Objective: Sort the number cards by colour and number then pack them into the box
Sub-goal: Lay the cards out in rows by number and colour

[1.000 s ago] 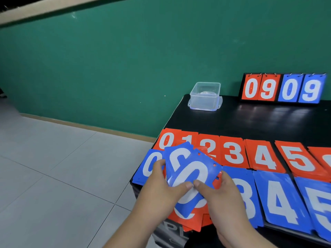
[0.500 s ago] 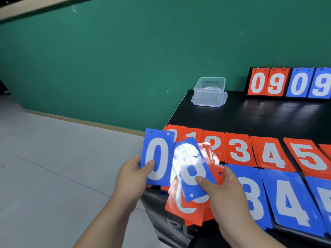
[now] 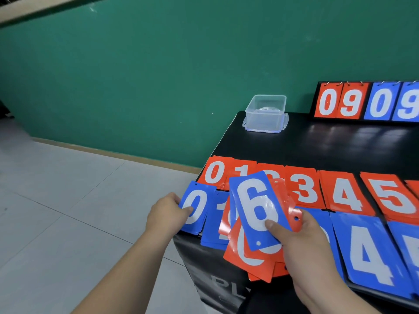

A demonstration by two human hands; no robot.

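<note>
Sorting midway: left hand (image 3: pixel 169 214) pinches blue 0 card (image 3: pixel 200 193) at its pile. Right hand (image 3: pixel 303 243) grips unsorted stack (image 3: pixel 256 209); box (image 3: pixel 265 112) without cards

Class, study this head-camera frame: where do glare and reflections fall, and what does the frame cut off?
Head view: a pale glare patch washes the digit on the blue 6 card; the glossy black table mirrors the scoreboard as soft streaks; the right edge crops the scoreboard's last blue 9.
</note>
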